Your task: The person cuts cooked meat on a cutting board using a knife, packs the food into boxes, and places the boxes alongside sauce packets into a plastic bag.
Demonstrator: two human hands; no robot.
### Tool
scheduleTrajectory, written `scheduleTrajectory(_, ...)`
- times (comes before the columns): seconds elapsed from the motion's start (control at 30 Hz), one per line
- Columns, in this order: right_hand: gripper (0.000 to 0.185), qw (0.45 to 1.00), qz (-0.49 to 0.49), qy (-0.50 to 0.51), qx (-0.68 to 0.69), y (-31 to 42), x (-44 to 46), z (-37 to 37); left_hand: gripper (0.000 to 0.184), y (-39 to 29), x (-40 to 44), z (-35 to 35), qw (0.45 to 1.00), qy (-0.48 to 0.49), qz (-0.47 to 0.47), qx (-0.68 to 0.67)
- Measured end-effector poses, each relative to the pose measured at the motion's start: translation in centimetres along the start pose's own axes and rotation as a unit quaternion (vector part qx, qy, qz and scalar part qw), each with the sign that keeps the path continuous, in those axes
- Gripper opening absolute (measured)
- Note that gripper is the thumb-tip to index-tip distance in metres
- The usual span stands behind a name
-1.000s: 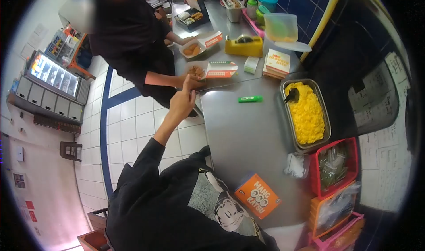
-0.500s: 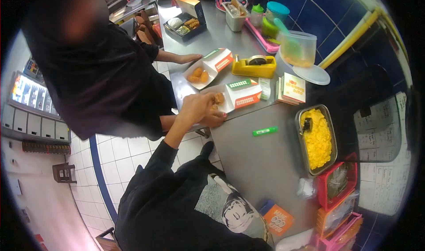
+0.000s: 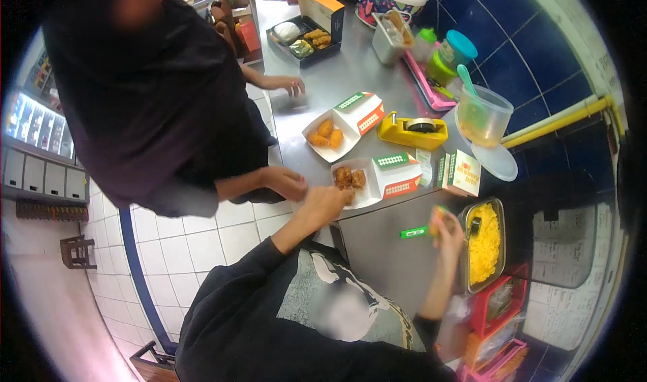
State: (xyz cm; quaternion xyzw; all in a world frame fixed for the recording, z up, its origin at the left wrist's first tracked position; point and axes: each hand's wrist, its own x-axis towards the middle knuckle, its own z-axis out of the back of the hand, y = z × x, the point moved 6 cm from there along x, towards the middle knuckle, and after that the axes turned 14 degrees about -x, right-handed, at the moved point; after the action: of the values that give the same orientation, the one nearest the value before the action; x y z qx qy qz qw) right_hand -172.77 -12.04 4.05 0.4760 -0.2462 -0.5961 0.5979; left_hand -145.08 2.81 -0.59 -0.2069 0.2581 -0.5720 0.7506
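Observation:
My left hand [image 3: 327,205] is at the near-left edge of an open paper box [image 3: 364,192]. Its fingertips are closed on a piece of fried chicken [image 3: 348,195], beside other browned pieces [image 3: 342,176]. My right hand [image 3: 448,237] is raised over the steel table [image 3: 377,254], its fingers closed on a small orange, yellow and green item [image 3: 437,220], blurred and partly hidden. Just left of it lies a green marker [image 3: 413,233]. A second open paper box [image 3: 327,154] with golden fried pieces [image 3: 325,138] stands farther back.
A co-worker's hands [image 3: 284,183] are close on the left, one near my left hand. A yellow tape dispenser [image 3: 412,134], folded cartons [image 3: 464,173], a tray of scrambled egg [image 3: 486,244] and a plastic tub [image 3: 486,115] line the right. A black meal box [image 3: 303,38] stands at the back.
My right hand has come into view with a small colourful item. My left hand has drawn back slightly from the chicken box. The co-worker's hands have moved off both boxes.

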Motion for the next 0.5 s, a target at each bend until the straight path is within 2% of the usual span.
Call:
scheduleTrajectory(0.03,0.038,0.991,0.12,0.047,-0.019,-0.6,3.4,-3.6,0.036,-0.2,-0.4,0.5,0.999,-0.018,-0.01,-0.036)
scheduleTrajectory(0.07,0.038,0.979,0.181,0.094,0.015,2.6,3.4,-7.5,0.039,-0.3,-0.8,1.2,0.997,-0.034,-0.021,-0.068)
scheduleTrajectory(0.13,0.039,0.958,0.181,0.178,-0.134,5.8,5.1,-14.3,0.042,0.0,-1.8,2.0,0.996,-0.036,0.002,-0.084)
scheduleTrajectory(0.2,0.039,0.915,0.257,0.195,-0.242,11.2,4.4,-19.8,0.047,0.3,-2.7,3.0,0.994,-0.035,0.023,-0.098)
scheduleTrajectory(0.27,0.042,0.877,0.317,0.225,-0.283,13.2,4.7,-24.8,0.053,1.1,-3.3,4.0,0.99,-0.047,0.077,-0.109)
scheduleTrajectory(0.3,0.042,0.877,0.319,0.226,-0.281,13.4,5.9,-26.9,0.053,1.5,-3.3,4.2,0.99,-0.049,0.079,-0.107)
scheduleTrajectory(0.37,0.057,0.807,0.272,0.32,-0.414,11.5,7.8,-31.7,0.055,2.5,-3.5,4.2,0.99,-0.044,0.091,-0.102)
scheduleTrajectory(0.4,0.057,0.808,0.272,0.322,-0.412,11.5,8.2,-32.4,0.055,2.8,-3.8,4.2,0.99,-0.043,0.093,-0.1)
scheduleTrajectory(0.47,0.061,0.777,0.209,0.349,-0.48,10.7,9.5,-33.4,0.053,3.4,-4.1,4.3,0.989,-0.049,0.08,-0.117)
scheduleTrajectory(0.5,0.047,0.794,0.197,0.351,-0.456,12.0,8.3,-32.1,0.053,3.9,-4.4,4.2,0.989,-0.051,0.08,-0.115)
